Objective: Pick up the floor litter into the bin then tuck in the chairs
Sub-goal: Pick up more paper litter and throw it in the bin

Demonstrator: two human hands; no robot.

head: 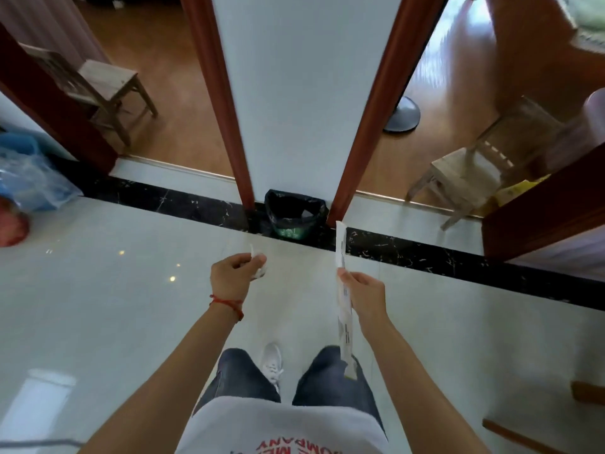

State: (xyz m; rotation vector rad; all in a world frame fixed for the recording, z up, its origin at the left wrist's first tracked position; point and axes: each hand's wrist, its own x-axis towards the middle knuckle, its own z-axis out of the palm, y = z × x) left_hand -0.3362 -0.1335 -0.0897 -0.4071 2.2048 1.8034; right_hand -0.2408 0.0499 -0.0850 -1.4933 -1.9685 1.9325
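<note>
A small bin (294, 214) lined with a black bag stands on the floor against the white wall between two doorways, straight ahead of me. My left hand (234, 276) grips a crumpled white piece of paper (260, 268) in curled fingers. My right hand (363, 294) pinches a long, narrow white paper wrapper (343, 309) that runs from above my fingers down past my knee. Both hands are held out in front of me, short of the bin. One wooden chair (104, 90) stands in the left room and another wooden chair (474, 172) in the right room.
Red-brown door frames (219, 103) flank the wall. A blue plastic bag (29, 178) and a red object (11, 224) lie at the far left. A grey round stand base (404, 114) sits in the right room. A dark marble strip (425, 257) crosses the glossy tiled floor.
</note>
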